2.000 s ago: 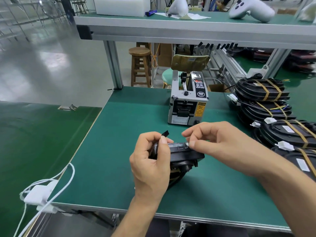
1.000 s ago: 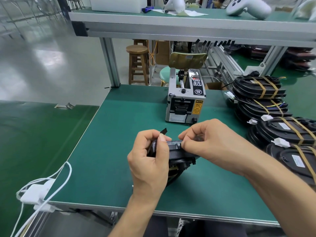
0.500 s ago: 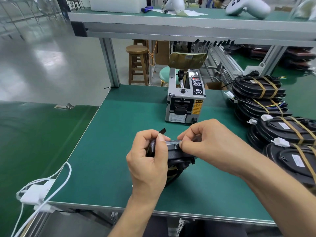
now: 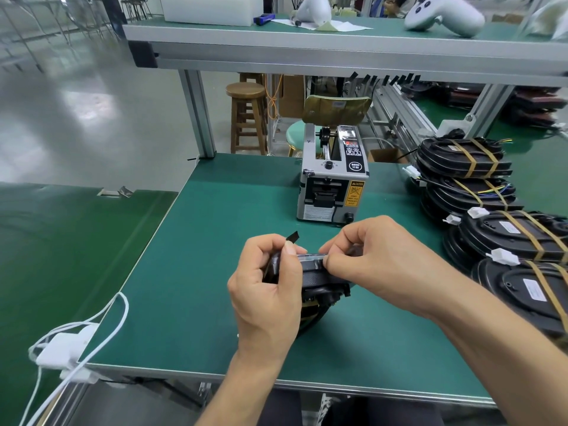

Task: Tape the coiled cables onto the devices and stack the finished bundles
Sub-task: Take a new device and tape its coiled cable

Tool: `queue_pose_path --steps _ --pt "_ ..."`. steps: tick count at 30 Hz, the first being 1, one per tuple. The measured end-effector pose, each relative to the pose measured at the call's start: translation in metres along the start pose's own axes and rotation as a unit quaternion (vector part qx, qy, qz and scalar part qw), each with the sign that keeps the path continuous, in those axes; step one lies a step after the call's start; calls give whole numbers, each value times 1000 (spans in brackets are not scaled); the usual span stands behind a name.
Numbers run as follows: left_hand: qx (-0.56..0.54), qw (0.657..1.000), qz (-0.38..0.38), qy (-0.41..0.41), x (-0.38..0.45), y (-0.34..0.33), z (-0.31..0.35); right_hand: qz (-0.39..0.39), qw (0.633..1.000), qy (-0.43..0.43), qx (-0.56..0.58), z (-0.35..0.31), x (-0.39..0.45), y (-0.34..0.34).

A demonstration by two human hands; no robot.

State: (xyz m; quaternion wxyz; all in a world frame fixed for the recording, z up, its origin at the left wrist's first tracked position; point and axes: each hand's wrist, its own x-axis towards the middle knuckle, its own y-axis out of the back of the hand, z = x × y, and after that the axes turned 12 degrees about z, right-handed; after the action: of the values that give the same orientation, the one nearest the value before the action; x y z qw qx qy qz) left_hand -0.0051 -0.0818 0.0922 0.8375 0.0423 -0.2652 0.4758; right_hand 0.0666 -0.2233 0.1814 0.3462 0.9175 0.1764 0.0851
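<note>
A black round device stands on its edge above the green table, held between both hands. My left hand grips its left side, thumb on the rim, with a black tape end sticking up by the thumb. My right hand pinches the rim at the top right, pressing a strip of tape there. The coiled cable is mostly hidden under the device. Finished bundles with tan tape bands are stacked at the right.
A grey tape dispenser machine stands behind the hands. A white charger and cables hang at the table's front left corner. A shelf above holds white controllers. A wooden stool and a chair stand behind the table.
The hands stay on the device; my right fingers have slid slightly left along the rim. The camera view has shifted a little.
</note>
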Motion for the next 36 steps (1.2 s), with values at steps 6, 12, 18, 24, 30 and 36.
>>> queue_pose_path --steps 6,12,18,24,30,36 --pt "1 1000 2 -1 0 1 -1 1 1000 -5 0 0 0 -1" --pt "3 1000 3 -1 2 1 -2 7 1000 -15 2 -1 1 -3" --pt "5 1000 5 0 2 2 -3 7 1000 -13 0 -2 0 -2" --pt "6 1000 4 1 3 3 -2 4 1000 -17 14 -1 1 -3" --pt "5 1000 5 3 4 3 -2 -11 998 -22 54 1 -1 0" --pt "10 1000 5 2 2 2 -1 -13 996 -38 74 0 -5 1"
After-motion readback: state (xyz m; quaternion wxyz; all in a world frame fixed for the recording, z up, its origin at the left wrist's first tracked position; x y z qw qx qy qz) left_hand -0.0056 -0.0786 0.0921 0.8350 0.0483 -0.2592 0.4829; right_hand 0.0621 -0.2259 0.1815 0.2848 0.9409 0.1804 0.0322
